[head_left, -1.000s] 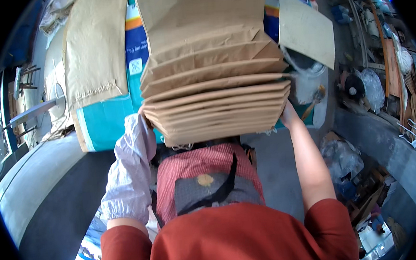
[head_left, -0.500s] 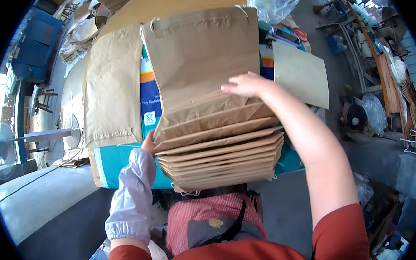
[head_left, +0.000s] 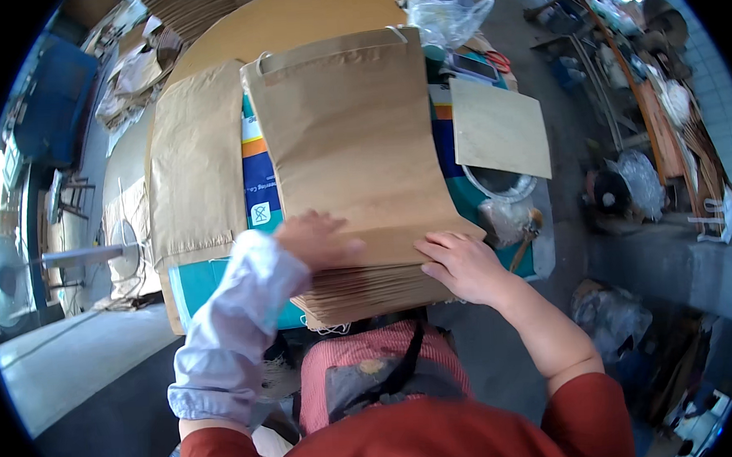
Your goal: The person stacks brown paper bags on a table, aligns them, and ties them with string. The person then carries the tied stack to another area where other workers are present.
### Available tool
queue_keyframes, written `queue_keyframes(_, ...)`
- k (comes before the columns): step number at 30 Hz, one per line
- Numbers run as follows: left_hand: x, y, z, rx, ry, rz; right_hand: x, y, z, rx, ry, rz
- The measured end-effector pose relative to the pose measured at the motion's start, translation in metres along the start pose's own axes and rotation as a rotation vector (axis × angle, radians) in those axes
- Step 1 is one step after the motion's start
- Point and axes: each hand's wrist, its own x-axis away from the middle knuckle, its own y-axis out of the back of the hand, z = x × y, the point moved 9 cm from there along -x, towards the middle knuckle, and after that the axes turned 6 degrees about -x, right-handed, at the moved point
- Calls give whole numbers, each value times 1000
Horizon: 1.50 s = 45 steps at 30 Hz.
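Observation:
A large brown kraft paper bag [head_left: 344,138] with a string handle at its top lies over a stack of folded paper bags [head_left: 370,293] at the table's near edge. My left hand [head_left: 321,240], in a pale sleeve cover, rests flat on the bag's lower left part, fingers apart and slightly blurred. Against the lower right corner lies my right hand [head_left: 462,264], its fingers stretched over the paper and the thumb apart from them. White strings hang from the stack's lower left. Another brown paper bag [head_left: 199,163] lies flat at the left.
To the right are a beige board [head_left: 501,128], a pale ring [head_left: 502,188] partly under it, and a brush [head_left: 528,239] beside clear plastic. Farther back lie a phone [head_left: 472,67], red-handled scissors [head_left: 499,60] and a plastic bag [head_left: 450,22]. A fan [head_left: 124,247] stands left.
The raised, fanned lower ends of the bags now lie flatter. My right hand has come down toward me to the near right corner; my left has moved from the stack's side onto the top bag.

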Motion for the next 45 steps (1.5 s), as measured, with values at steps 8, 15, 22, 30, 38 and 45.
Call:
queue_keyframes(8,42,-94,-69,-181,145,-509,-21,-81,35,206,-70,-183)
queue_keyframes(15,54,-110,-10,-61,460,-461,40,-37,-59,195,-440,-434)
queue_keyframes(22,30,-186,107,-141,274,-507,37,-68,-119,-240,-636,-506)
queue_keyframes(30,-16,-199,110,30,628,-583,44,-106,-152,-284,-723,-367)
queue_keyframes(38,-14,-211,97,57,724,-609,44,-132,-164,-274,-719,-292)
queue_keyframes(45,2,-228,105,184,780,-621,37,-132,-167,-147,-595,-443)
